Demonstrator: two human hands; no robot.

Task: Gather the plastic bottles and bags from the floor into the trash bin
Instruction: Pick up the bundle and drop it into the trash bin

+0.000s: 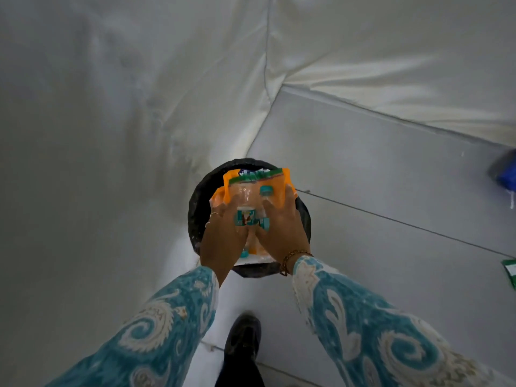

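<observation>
I have both hands pressed together around one bundle directly over the trash bin (195,210), a round black bin standing on the floor (377,191) where the tiles meet the white fabric drape (125,107). My left hand (223,238) clasps the near left side of the bundle and my right hand (282,230) clasps the near right side, fingers spread over the top, so neither is free or wide. The bundle is orange plastic bags (259,182) wrapped round clear plastic bottles (247,210) with teal labels and caps; I judge the bags are held on the outside as a sling, so the slippery bottles cannot roll out between my palms. I hold it centred over the bin's mouth, so it should drop inside rather than catch the rim. How full the bin is I cannot tell, since the bundle hides most of the opening. The job is not finished: a green packet (510,270) lies at the right edge of the floor, and a blue object (506,174), too blurred to name, sits farther along that edge. My dark shoe (243,339) stands just behind the bin.
</observation>
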